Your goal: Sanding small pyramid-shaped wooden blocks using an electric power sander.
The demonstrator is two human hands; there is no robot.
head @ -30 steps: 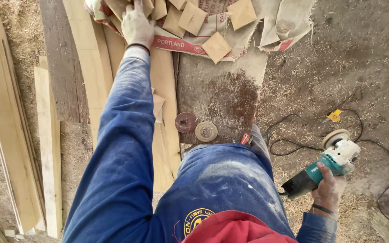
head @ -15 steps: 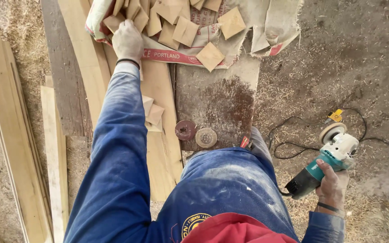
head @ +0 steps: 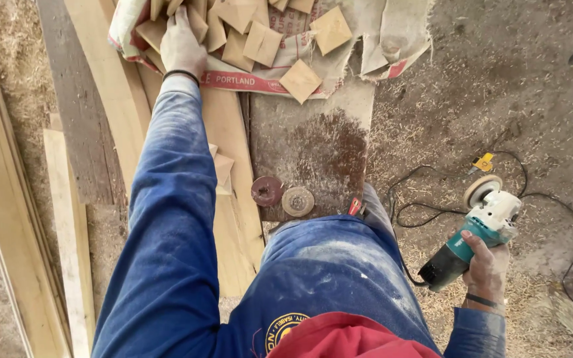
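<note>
My left hand (head: 182, 41) reaches into the heap of square wood blocks (head: 247, 33) on the sack (head: 379, 46), fingers curled on one. My right hand (head: 487, 268) grips the angle grinder (head: 475, 232), which hangs idle beside me; the block needs lifting clear first.

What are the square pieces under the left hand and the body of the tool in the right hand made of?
Square pieces: look like bare, unfinished wood; pale tan, matte, cleanly cut edges. Grinder body: seems moulded plastic, teal and white, smooth with a slight sheen; its dark rear part may be plastic or rubber, hard to tell.
</note>
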